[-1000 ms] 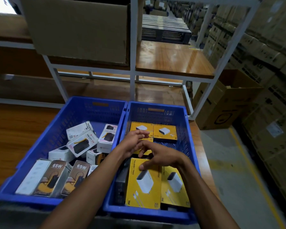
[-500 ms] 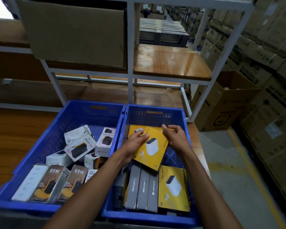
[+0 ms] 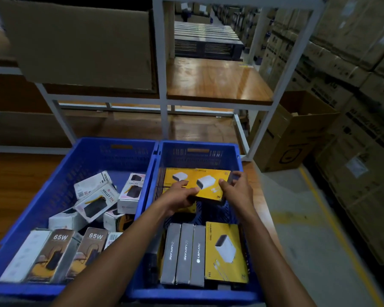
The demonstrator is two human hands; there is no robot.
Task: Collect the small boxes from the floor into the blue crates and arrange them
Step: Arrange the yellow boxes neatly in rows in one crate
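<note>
Two blue plastic crates sit side by side in the lower half of the frame, on a brown wooden surface. In the right blue crate, both hands grip one flat yellow cardboard box printed with a white charger, held toward the crate's far end. The left hand holds the box's near left corner, thumb on top. The right hand clasps its right edge, thumb on the printed face and fingers curled round the side. Another yellow charger box lies partly under it at the far wall. Nearer the bottom of the frame, three grey narrow boxes stand on edge in a row, touching a second flat yellow box just to their right.

The left blue crate holds a loose jumble of white power-bank boxes in its middle, tilted at odd angles, and a row of brown boxes marked 65W along its near wall.

Above the crates, a white metal shelving frame carries a large brown cardboard carton at upper left. Stacked cartons fill the right side.
</note>
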